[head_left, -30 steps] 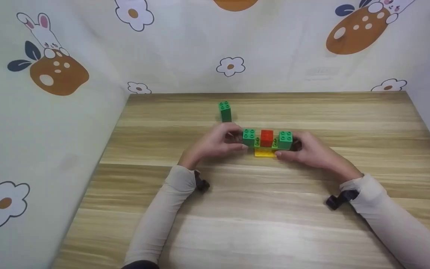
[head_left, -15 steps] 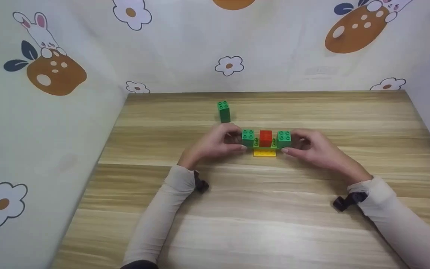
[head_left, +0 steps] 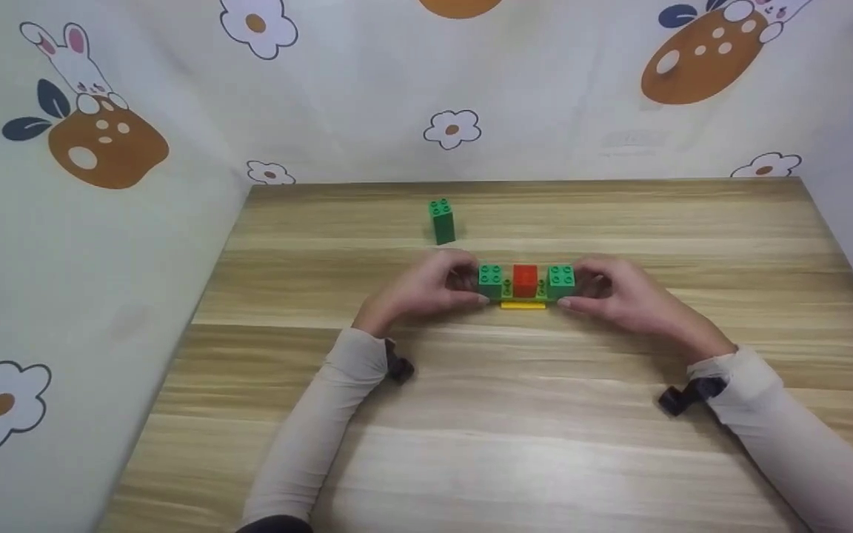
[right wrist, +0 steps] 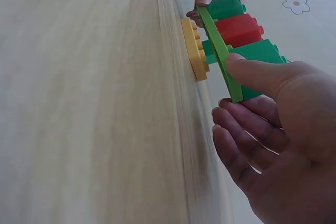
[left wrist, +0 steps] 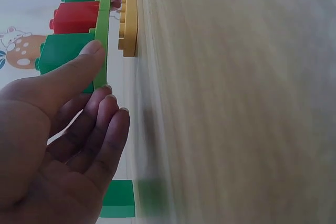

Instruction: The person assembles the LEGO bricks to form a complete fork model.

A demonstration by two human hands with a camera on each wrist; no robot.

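Between my hands is a row of toy bricks: a left green brick (head_left: 490,282), a red brick (head_left: 525,281) and a right green brick (head_left: 561,282) on a thin light green strip (left wrist: 102,40). My left hand (head_left: 430,285) pinches the strip's left end, thumb on the near side. At the other end my right hand (head_left: 623,296) pinches it the same way. A flat yellow studded brick (left wrist: 129,24) lies on the table below; both wrist views show a gap between it and the strip. From above, the row covers most of the yellow brick.
A tall green brick (head_left: 442,222) stands upright on the wooden table (head_left: 471,414), behind my left hand. A patterned cloth (head_left: 367,89) borders the table's back and left sides.
The right thumb has moved from beside the yellow brick to the row's right end. The row has shifted slightly towards me and now hides more of the yellow brick.
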